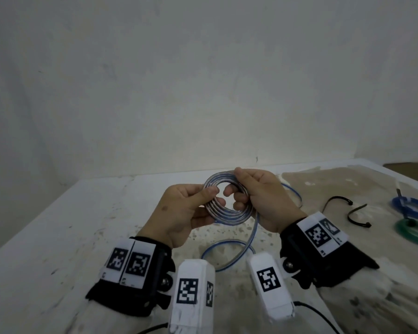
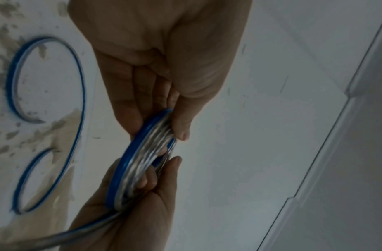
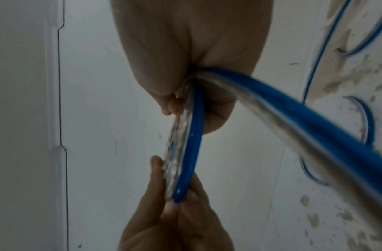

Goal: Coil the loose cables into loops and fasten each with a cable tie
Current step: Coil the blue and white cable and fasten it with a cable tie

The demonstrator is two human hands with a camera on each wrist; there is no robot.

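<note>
A clear cable with a blue stripe is wound into a flat coil point(image 1: 227, 214) point(image 2: 140, 163) point(image 3: 185, 152) held above the table point(image 1: 70, 225). My left hand point(image 1: 209, 197) point(image 2: 164, 125) pinches the coil's left side between thumb and fingers. My right hand point(image 1: 237, 186) point(image 3: 181, 101) grips the right side, fingers curled through the centre. The loose tail point(image 1: 252, 232) point(image 3: 292, 118) drops from my right hand to a loop on the table point(image 1: 227, 254) point(image 2: 46, 81). Two black cable ties point(image 1: 337, 201) point(image 1: 358, 216) lie to the right, apart from both hands.
A tied blue coil point(image 1: 412, 208) and a green coil point(image 1: 412, 229) lie at the table's right edge. The white table surface is worn with brown patches point(image 1: 323, 184). A white wall point(image 1: 203, 92) stands behind.
</note>
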